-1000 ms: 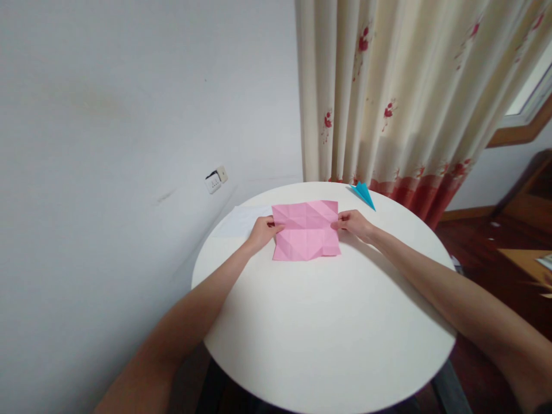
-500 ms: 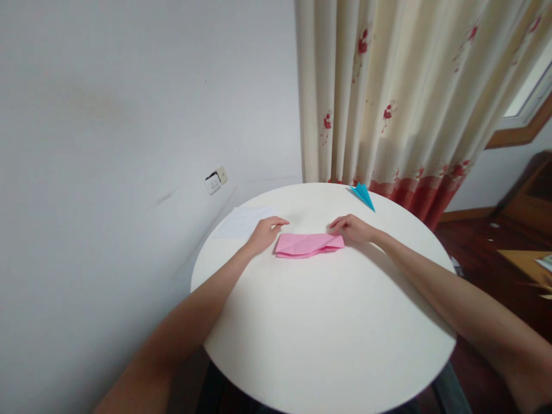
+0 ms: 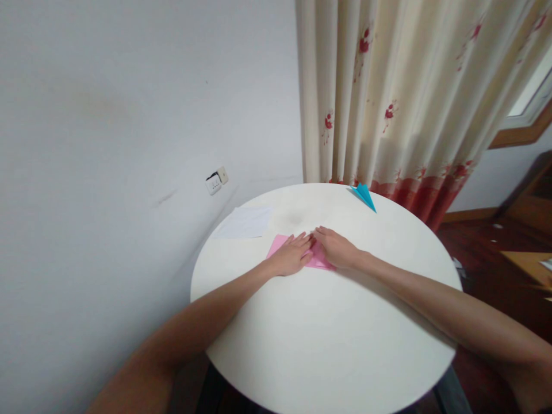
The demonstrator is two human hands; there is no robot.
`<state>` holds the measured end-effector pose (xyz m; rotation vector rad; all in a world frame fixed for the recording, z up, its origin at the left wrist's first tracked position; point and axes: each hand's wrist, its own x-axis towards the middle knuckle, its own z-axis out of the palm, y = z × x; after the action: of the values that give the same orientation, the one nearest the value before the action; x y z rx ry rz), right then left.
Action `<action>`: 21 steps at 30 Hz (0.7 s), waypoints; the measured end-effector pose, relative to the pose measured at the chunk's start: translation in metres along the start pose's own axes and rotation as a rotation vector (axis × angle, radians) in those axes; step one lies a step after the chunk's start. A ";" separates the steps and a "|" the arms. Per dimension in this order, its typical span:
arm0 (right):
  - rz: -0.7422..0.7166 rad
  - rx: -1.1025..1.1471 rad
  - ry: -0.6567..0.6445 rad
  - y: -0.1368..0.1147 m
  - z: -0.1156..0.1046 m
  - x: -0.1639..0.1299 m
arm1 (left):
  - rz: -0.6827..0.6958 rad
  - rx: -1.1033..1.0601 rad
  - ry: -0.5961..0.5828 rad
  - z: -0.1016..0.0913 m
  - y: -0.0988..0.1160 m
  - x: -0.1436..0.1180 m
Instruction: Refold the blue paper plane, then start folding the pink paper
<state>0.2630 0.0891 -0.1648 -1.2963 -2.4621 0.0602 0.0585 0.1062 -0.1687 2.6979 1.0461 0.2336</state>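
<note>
A folded sheet of pink paper (image 3: 276, 244) lies on the round white table (image 3: 328, 328), mostly covered by both hands. My left hand (image 3: 291, 256) rests flat on the middle of it, palm down, with the fingers spread. Close beside it, my right hand (image 3: 335, 247) is at the paper's right part. Its fingers are together and bent, closed at the far side of the paper, and their tips nearly meet the left fingers. The far edge under the fingertips is hidden.
A blue folded paper plane (image 3: 364, 197) lies at the table's far right edge. A white sheet (image 3: 245, 222) is at the far left. The wall with a socket (image 3: 213, 184) stands on the left, and a flowered curtain (image 3: 388, 86) hangs behind the table.
Both hands have moved inward from the paper's two ends onto its middle. My left hand has flattened on it. The paper now lies flatter and slightly turned.
</note>
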 end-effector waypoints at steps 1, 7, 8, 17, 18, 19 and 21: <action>-0.011 -0.013 0.027 -0.006 0.007 0.000 | -0.016 0.005 0.008 0.002 0.000 0.001; 0.090 -0.030 -0.024 -0.024 0.035 -0.004 | -0.130 0.031 0.011 0.007 -0.005 0.006; 0.116 -0.024 -0.035 -0.024 0.035 -0.006 | -0.132 0.030 0.004 0.006 -0.006 0.005; 0.142 -0.008 -0.129 -0.022 0.020 -0.008 | -0.116 0.032 -0.048 -0.006 -0.011 0.001; 0.140 -0.016 -0.138 -0.022 0.020 -0.008 | -0.115 0.032 -0.049 -0.006 -0.011 0.000; 0.139 -0.021 -0.144 -0.022 0.019 -0.007 | -0.118 0.032 -0.050 -0.007 -0.011 0.000; 0.142 -0.022 -0.154 -0.021 0.019 -0.007 | -0.140 0.040 -0.052 -0.008 -0.010 0.000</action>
<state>0.2431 0.0736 -0.1807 -1.5276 -2.4979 0.1759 0.0502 0.1142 -0.1634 2.6355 1.2302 0.1185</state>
